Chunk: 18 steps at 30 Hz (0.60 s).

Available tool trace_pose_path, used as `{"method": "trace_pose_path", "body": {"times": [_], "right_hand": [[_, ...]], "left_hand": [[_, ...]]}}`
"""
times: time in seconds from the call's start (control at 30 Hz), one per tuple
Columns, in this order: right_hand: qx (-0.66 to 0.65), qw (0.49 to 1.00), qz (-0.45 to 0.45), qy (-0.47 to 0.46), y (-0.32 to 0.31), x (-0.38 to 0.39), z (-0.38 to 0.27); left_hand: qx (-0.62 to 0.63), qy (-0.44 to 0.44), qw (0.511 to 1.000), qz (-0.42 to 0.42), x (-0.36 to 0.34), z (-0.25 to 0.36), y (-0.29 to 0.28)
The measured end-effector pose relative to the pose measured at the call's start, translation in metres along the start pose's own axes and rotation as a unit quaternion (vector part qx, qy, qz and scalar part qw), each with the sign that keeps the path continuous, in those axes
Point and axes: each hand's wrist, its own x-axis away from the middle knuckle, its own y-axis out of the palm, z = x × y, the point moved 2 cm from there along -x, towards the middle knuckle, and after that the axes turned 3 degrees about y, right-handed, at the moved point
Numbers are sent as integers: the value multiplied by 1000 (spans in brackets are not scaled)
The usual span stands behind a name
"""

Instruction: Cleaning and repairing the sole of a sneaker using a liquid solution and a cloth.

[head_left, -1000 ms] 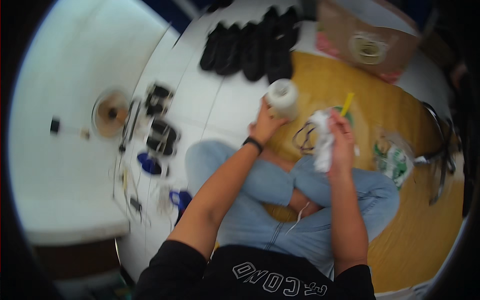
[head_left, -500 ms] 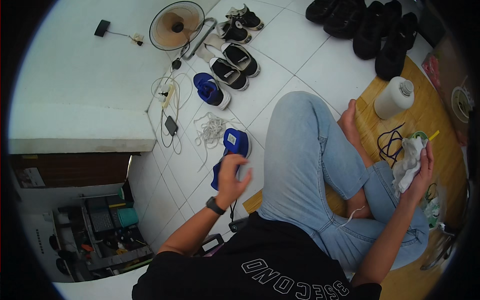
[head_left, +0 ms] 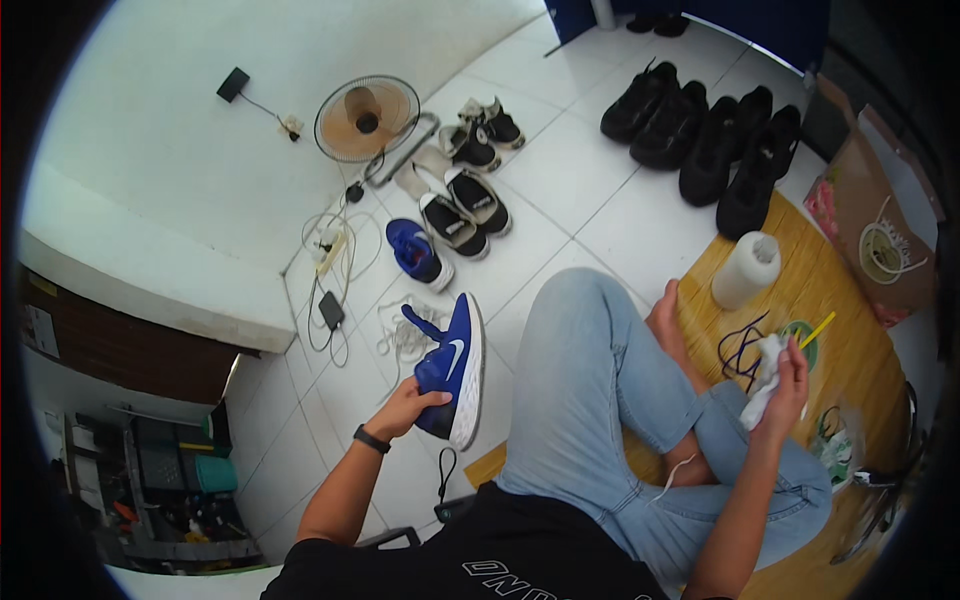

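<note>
Presently, your left hand [head_left: 412, 404] is closed around the heel end of 1 blue shoe [head_left: 458, 372], which seems held above the tiled floor [head_left: 570, 170]. If this grip is too loose, I think the shoe may slip and drop. Your right hand [head_left: 785, 395] has fingers bent around a white cloth [head_left: 764, 382]; whether it also grips the yellow stick [head_left: 818, 330], I cannot tell. Further out, white laces [head_left: 402, 340] and the 2nd blue one [head_left: 416, 254] are on the floor.
</note>
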Motion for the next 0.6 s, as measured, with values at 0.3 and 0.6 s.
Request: {"method": "trace_pose_path", "body": {"times": [0.3,0.6], "right_hand": [[-12,986,-141,-85,49,79,-48],[2,945,265,-191,-30,96,-88]], "left_hand": [[316,52,840,-438,7,73,143],[335,-88,596,-724,-1,36,332]]}}
